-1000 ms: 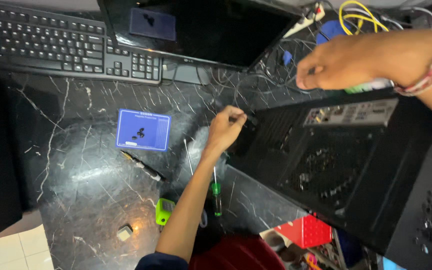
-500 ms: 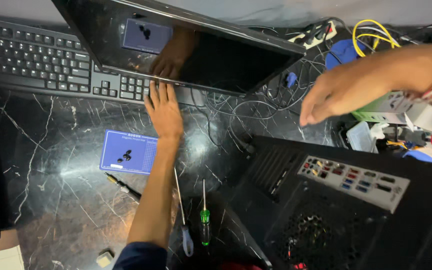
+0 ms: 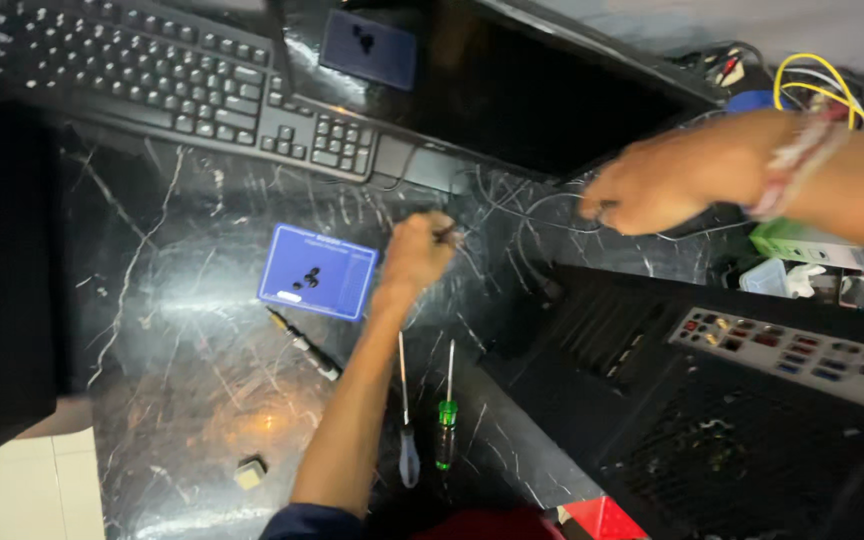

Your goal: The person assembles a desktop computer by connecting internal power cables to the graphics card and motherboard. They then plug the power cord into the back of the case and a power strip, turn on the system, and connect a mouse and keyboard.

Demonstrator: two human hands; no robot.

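My left hand (image 3: 417,250) rests on the black marble desk (image 3: 172,330), just right of a blue card (image 3: 317,272). Its fingers are closed, pinching a small dark object at the fingertips. My right hand (image 3: 672,185), with a banded bracelet on the wrist, hovers blurred above thin grey wires (image 3: 522,205); its fingers are curled together, and I cannot tell whether it grips a wire. A black computer case (image 3: 752,400) lies on its side below that hand, its port panel facing up.
A black keyboard (image 3: 182,80) and a dark monitor (image 3: 512,90) line the far edge. Two screwdrivers, one green-handled (image 3: 445,435) and one grey-handled (image 3: 407,450), lie beside my forearm. A black pen-like tool (image 3: 302,345), a small beige block (image 3: 249,472), a green box (image 3: 802,240) and yellow cables (image 3: 812,75) are around.
My left hand was flat on the desk by the keyboard; it has pulled back and closed on a small dark object. My right hand has moved left and lower.
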